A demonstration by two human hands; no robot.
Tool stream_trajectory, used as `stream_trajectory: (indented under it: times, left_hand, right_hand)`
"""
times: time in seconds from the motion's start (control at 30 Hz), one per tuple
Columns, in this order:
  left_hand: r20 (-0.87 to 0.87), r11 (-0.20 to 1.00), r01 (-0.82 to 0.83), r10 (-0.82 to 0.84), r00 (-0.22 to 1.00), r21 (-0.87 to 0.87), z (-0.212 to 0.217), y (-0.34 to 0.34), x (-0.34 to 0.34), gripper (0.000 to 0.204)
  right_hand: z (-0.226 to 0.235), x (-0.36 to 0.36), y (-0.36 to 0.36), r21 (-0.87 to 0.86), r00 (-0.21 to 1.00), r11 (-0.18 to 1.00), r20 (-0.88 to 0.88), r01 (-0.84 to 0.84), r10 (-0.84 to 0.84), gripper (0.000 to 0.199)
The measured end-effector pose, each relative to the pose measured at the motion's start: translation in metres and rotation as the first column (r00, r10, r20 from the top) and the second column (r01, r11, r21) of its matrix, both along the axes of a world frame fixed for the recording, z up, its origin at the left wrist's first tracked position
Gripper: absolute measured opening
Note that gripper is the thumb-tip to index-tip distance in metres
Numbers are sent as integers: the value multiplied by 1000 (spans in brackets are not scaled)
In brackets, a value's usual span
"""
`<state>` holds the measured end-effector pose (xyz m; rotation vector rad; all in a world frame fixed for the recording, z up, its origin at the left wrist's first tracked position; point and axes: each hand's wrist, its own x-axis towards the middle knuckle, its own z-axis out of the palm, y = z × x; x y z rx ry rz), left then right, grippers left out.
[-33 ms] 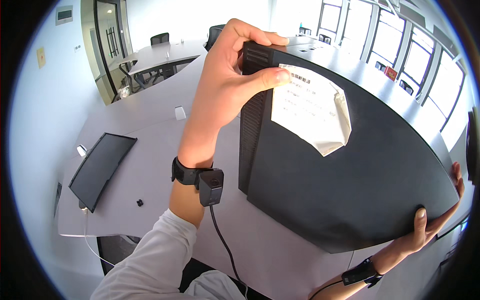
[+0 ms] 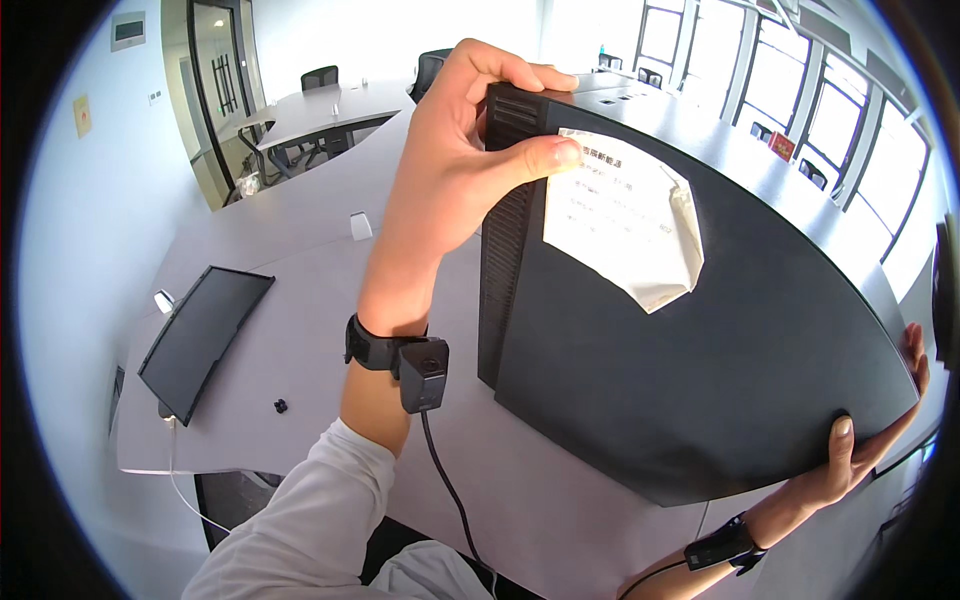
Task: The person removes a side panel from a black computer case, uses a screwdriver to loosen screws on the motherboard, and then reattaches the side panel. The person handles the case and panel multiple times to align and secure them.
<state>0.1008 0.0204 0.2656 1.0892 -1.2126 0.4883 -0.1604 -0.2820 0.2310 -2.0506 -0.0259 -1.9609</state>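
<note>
A black computer case (image 2: 640, 380) with a vented strip along its left edge fills the middle and right of the view, tilted. On its side a creased white paper label (image 2: 625, 225) with print is stuck. My left hand (image 2: 470, 150) grips the upper left corner, thumb on the side panel by the label and fingers over the top. At the lower right corner my right hand (image 2: 850, 450) has its thumb on the panel; its other fingers wrap around the edge, partly hidden. Whether the case touches the desk beneath, I cannot tell. Both wrists wear black strapped devices with cables.
Under the case stretches a pale desk (image 2: 330, 300). On its left lie a dark flat monitor (image 2: 205, 340) and a small black object (image 2: 280, 406). A white desk fitting (image 2: 360, 226) stands beyond my left wrist. Farther back are another desk (image 2: 305, 108), chairs and windows.
</note>
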Motion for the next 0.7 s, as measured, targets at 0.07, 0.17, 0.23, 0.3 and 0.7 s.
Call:
stream_trajectory:
  times: [0.07, 0.17, 0.23, 0.3, 0.7]
  left_hand:
    - [33, 999, -40, 39, 999, 26, 0, 1, 0, 38]
    - [61, 996, -81, 79, 995, 32, -1, 1, 0, 38]
    - [57, 997, -76, 74, 996, 29, -1, 0, -1, 38]
    - [45, 997, -68, 66, 997, 37, -2, 0, -2, 38]
    - [45, 998, -63, 62, 997, 23, -3, 0, -3, 39]
  right_hand:
    - [0, 0, -1, -12, 1000, 1000, 6, 0, 0, 104]
    - [0, -1, -2, -23, 1000, 1000, -4, 19, -19, 105]
    - [0, -2, -1, -20, 999, 999, -3, 37, -37, 104]
    - [0, -3, 1, -27, 999, 999, -19, 37, -37, 102]
    - [10, -28, 18, -116, 987, 984, -70, 133, -141, 93]
